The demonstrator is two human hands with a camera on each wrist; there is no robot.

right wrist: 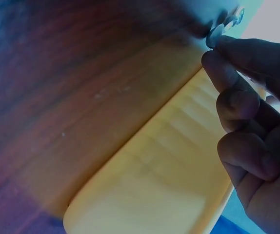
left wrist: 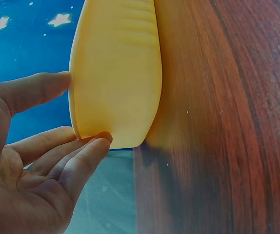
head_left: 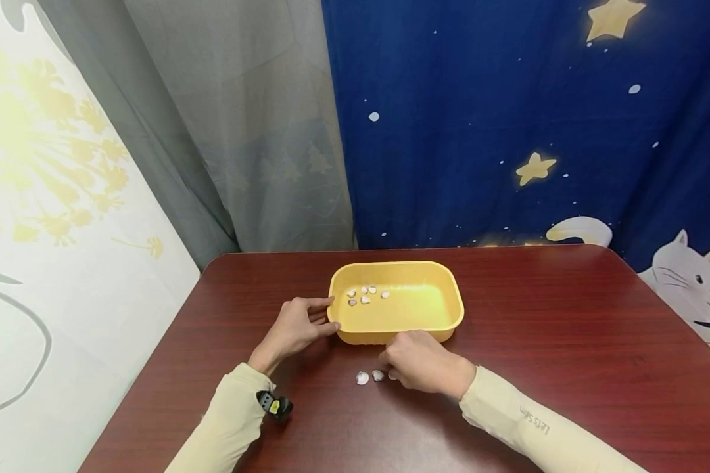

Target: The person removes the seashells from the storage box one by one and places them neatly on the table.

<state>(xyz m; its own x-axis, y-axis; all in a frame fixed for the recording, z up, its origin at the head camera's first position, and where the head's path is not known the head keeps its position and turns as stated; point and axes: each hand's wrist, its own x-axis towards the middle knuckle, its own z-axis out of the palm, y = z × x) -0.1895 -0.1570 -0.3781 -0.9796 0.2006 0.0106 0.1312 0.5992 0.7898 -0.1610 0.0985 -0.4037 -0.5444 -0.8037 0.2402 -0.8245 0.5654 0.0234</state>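
A yellow plastic tub stands on the table with several small whitish seashells lying in its left half. My left hand touches the tub's left end, its thumb and fingers spread along the rim, as the left wrist view also shows. Just in front of the tub, my right hand is low over the table. At its fingertips, in the right wrist view, it pinches a small shell. Two more shells, a left one and a right one, lie on the table beside those fingertips.
The dark red wooden table extends on both sides of the tub. Behind it hang a grey curtain and a blue curtain with stars. A black device is strapped at the left wrist.
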